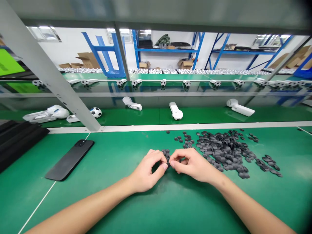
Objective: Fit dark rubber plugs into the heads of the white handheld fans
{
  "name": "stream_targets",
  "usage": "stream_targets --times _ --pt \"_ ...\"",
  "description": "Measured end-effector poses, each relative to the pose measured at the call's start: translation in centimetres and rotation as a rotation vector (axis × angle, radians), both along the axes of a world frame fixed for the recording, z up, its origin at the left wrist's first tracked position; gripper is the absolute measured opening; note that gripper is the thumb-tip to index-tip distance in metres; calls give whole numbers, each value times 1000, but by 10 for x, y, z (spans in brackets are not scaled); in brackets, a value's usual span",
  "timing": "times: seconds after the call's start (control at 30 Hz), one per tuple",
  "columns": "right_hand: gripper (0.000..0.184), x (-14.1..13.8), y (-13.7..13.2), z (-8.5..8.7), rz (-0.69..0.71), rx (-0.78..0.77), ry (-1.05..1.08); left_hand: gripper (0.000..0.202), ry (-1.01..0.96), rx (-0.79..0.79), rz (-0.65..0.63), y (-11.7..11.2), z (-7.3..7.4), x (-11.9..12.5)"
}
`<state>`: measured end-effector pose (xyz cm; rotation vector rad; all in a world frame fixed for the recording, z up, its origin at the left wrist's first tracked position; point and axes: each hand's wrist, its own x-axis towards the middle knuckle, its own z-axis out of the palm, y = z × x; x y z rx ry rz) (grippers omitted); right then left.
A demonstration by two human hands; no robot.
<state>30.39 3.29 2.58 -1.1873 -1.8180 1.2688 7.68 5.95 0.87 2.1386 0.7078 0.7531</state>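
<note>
My left hand and my right hand meet over the green table, fingertips pinched together. Between them is a small dark piece, mostly covered by the fingers, and both hands grip it. A few more dark pieces lie just behind the fingertips. To the right of my right hand spreads a heap of small black rubber-like pieces, with a looser group at its left side.
A black phone lies at the left, near stacked black sheets. Beyond the white rail, white devices with rounded ends lie on a green belt. A grey post rises at the left.
</note>
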Motion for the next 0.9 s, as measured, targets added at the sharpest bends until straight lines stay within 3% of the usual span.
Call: stream_targets --times 0.4,0.73,0.9 --pt "7 -4 -2 3 -17 134 -143 21 7 -9 -16 1 -1 1" --pt "43 -3 -1 4 -53 270 -279 29 -72 -211 19 5 -5 -1" --pt "23 -9 -3 4 -113 267 -148 25 -166 -178 124 5 -6 0"
